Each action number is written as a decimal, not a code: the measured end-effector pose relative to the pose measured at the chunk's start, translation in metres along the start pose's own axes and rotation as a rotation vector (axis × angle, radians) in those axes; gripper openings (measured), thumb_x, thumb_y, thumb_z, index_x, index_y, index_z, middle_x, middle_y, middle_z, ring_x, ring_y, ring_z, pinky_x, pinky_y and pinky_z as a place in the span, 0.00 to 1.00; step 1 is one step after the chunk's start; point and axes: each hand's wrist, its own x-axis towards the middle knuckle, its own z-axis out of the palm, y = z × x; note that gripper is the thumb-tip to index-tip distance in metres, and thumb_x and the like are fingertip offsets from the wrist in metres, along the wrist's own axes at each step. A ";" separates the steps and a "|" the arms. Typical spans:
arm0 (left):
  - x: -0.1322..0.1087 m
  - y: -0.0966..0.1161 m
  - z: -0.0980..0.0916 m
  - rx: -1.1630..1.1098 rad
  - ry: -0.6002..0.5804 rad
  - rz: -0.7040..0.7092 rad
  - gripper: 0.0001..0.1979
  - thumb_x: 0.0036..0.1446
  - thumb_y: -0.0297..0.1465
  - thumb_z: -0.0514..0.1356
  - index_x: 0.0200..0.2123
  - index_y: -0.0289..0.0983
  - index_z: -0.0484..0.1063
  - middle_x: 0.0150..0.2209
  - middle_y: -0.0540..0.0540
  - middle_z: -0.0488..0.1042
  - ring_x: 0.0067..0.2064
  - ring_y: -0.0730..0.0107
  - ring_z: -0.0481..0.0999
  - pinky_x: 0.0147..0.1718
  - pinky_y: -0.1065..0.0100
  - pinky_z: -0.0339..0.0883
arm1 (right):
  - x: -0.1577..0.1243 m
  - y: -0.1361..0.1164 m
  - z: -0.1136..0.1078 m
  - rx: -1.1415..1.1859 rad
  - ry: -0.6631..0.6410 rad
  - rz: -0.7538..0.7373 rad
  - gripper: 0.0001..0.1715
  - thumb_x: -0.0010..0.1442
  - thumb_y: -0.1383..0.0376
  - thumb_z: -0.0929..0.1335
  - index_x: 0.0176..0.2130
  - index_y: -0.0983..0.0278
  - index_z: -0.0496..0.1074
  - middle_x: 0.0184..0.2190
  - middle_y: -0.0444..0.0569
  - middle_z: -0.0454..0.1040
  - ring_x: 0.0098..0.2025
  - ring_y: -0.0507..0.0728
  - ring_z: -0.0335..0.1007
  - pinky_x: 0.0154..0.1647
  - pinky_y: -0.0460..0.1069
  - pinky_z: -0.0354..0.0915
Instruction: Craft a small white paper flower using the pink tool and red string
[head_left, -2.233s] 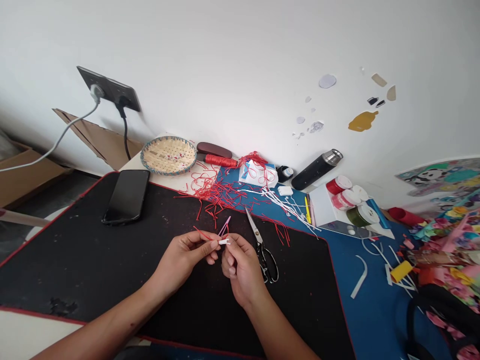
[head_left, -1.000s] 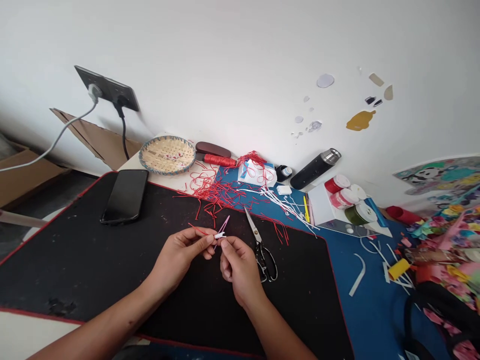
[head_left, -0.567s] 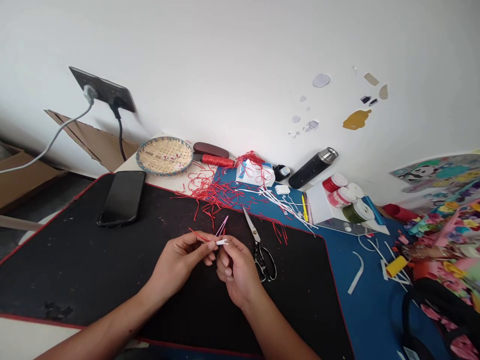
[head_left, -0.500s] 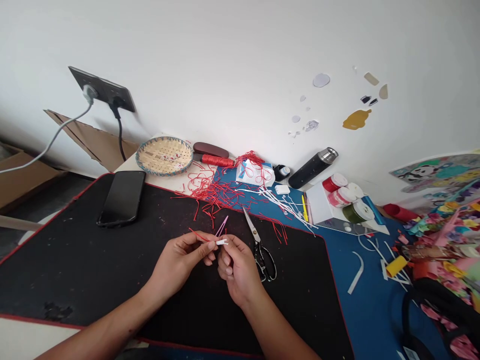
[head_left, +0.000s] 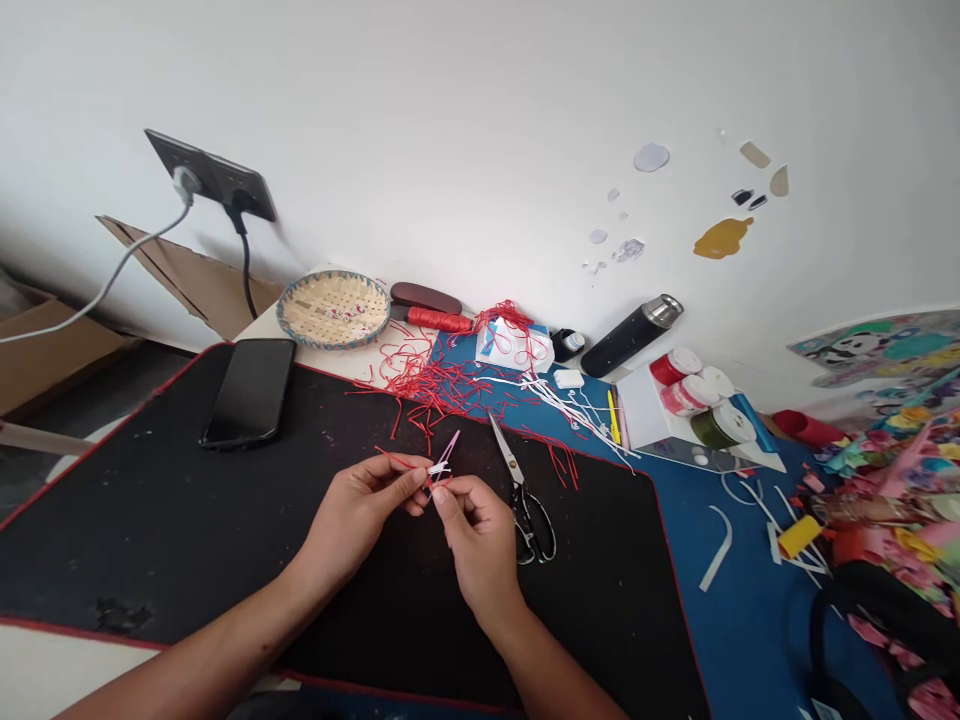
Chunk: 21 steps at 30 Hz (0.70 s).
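Observation:
Over the middle of the black mat (head_left: 187,540), my left hand (head_left: 371,495) pinches a bundle of white cord (head_left: 438,468) together with a red cord (head_left: 391,456), whose end sticks out to the left. Close beside it, my right hand (head_left: 476,520) has thumb and forefinger closed on a red strand at the white bundle. Fine detail between the fingertips is too small to make out. A pair of pink tweezers (head_left: 451,445) lies just beyond the fingertips, partly hidden. Black-handled scissors (head_left: 517,480) rest on the mat right of my right hand.
Red cord scraps (head_left: 427,385) lie scattered behind the mat near a woven basket (head_left: 334,310). White cords (head_left: 562,400), a black flask (head_left: 630,337) and paint jars (head_left: 690,393) stand or lie right of them. A phone (head_left: 250,393) lies at left.
My right fingers have shifted from the white cord ends to a red strand just below them. The white bundle now points more upward. The view has moved slightly.

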 end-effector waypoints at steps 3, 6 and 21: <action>0.000 0.000 -0.001 0.070 -0.021 -0.008 0.15 0.50 0.42 0.75 0.34 0.37 0.85 0.30 0.47 0.83 0.28 0.69 0.77 0.30 0.69 0.75 | -0.001 -0.004 -0.001 -0.152 -0.004 -0.139 0.10 0.67 0.62 0.70 0.36 0.64 0.80 0.22 0.42 0.71 0.24 0.51 0.62 0.28 0.46 0.61; 0.000 0.000 -0.002 0.155 -0.037 -0.007 0.13 0.52 0.41 0.72 0.35 0.38 0.85 0.31 0.47 0.83 0.29 0.67 0.78 0.31 0.68 0.75 | 0.000 -0.005 -0.005 -0.267 -0.024 -0.253 0.10 0.67 0.65 0.69 0.36 0.64 0.81 0.22 0.42 0.72 0.23 0.51 0.63 0.27 0.46 0.62; -0.004 0.000 0.002 0.372 -0.197 -0.024 0.13 0.57 0.42 0.66 0.34 0.38 0.81 0.26 0.49 0.79 0.29 0.66 0.77 0.32 0.67 0.71 | 0.020 -0.017 -0.035 -0.540 -0.166 -0.369 0.11 0.67 0.68 0.69 0.37 0.61 0.82 0.29 0.46 0.80 0.28 0.53 0.73 0.31 0.47 0.64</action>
